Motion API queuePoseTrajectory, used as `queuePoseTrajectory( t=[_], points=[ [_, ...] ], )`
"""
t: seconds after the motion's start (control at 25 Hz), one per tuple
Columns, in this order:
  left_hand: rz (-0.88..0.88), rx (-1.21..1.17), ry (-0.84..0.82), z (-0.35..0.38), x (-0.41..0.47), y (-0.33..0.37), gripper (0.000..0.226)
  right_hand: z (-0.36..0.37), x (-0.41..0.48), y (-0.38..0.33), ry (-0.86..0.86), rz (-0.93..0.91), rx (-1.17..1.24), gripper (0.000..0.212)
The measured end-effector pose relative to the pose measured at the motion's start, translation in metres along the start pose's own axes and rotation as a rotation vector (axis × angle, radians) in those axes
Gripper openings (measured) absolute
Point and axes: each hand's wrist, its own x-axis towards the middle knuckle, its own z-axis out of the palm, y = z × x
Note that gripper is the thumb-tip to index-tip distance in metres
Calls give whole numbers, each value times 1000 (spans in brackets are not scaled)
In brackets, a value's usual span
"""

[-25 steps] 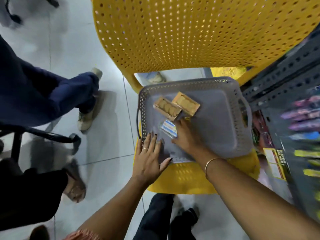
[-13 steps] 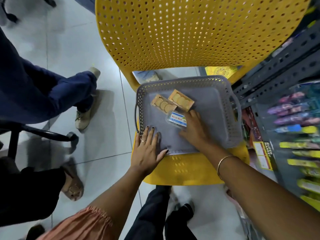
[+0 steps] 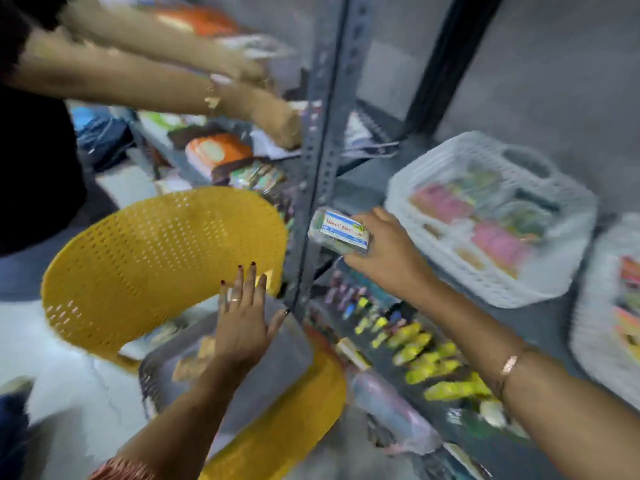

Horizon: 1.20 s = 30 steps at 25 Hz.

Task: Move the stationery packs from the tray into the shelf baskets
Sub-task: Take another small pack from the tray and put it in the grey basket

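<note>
Gripping a stationery pack (image 3: 341, 231), right hand (image 3: 381, 254) nears white basket (image 3: 491, 216); left hand (image 3: 242, 323) spread above tray (image 3: 277, 368).

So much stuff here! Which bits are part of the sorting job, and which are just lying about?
Part of the job:
- pack held in the right hand
- grey tray under the left hand, blurred packs still in it
- white basket on the shelf

Just lying about:
- yellow chair
- yellow items on the lower shelf
- another person's arms
</note>
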Motion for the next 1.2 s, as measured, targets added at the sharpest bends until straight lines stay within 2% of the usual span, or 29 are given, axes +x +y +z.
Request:
queuePoseTrajectory(
  t=[0.2, 0.44, 0.56, 0.68, 0.76, 0.88, 1.08, 1.2],
  points=[
    [311, -83, 137, -56, 43, 116, 82, -164, -56, 25, 188, 141, -92, 41],
    [670, -212, 220, -101, 38, 306, 80, -303, -191, 121, 320, 490, -291, 40],
    [792, -268, 195, -106, 7, 394, 81, -340, -263, 171, 284, 684, -309, 35],
    [938, -212, 68, -102, -45, 487, 80, -372, -342, 217, 287, 814, -312, 42],
    [1001, -153, 1, -99, -84, 540, 77, -386, -391, 246, 256, 910, -331, 38],
    [1057, -24, -16, -83, -126, 596, 79, -394, -446, 284, 175, 982, -329, 37],
    [991, 17, -139, -61, -148, 636, 83, -386, -484, 325, -38, 1032, -350, 40],
    [992, 76, -182, -56, -148, 642, 82, -376, -487, 343, -180, 1042, -385, 49]
  ],
)
